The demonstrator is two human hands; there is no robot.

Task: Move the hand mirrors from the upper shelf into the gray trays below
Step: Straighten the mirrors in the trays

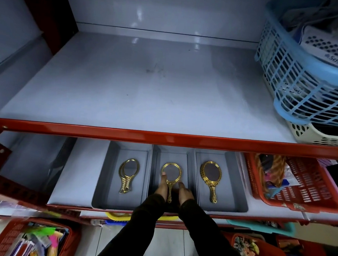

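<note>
Under the red-edged upper shelf (163, 136), three gray trays (100, 183) hold gold hand mirrors (210, 175): apparently two stacked left, one each elsewhere. Left hand (161, 188) and right hand (185, 195), fingers loosely extended, touch the middle mirror (171, 173) from 7 and 5 o'clock.

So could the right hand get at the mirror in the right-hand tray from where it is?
Probably yes. The right hand sits in the middle tray, beside the right tray's mirror, which lies uncovered; only the low tray wall stands between.
</note>
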